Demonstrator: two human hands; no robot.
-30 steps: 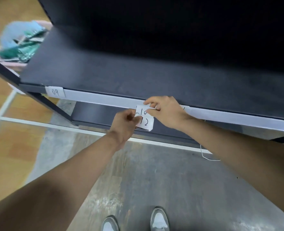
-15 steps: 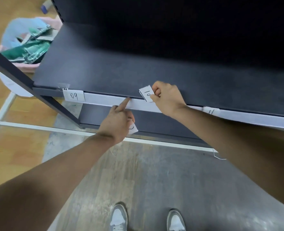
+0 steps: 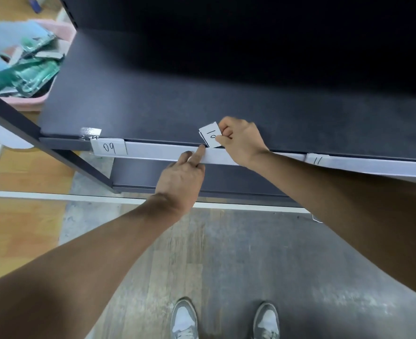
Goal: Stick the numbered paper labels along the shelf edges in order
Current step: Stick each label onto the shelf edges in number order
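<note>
A dark shelf (image 3: 168,104) has a white strip (image 3: 158,152) along its front edge. Label "09" (image 3: 109,147) is stuck at the strip's left end and label "11" (image 3: 317,160) further right. My right hand (image 3: 242,141) pinches label "10" (image 3: 210,137) above the strip, between those two, with its lower edge at the shelf lip. My left hand (image 3: 181,178) is below the strip. Its index fingertip touches the strip just under label "10" and its other fingers are curled. The "12" label seen earlier in that hand is hidden now.
A small shiny piece of tape (image 3: 89,132) lies on the shelf corner above "09". A pink basket (image 3: 34,102) with green packets stands at the left behind a dark slanting post (image 3: 14,118). A lower shelf (image 3: 226,182) sits beneath. My shoes (image 3: 183,319) stand on the grey floor.
My right hand lifted label "10" away from the left hand's papers up to the shelf edge. My left hand stretched out its index finger to the strip. The view shifted right.
</note>
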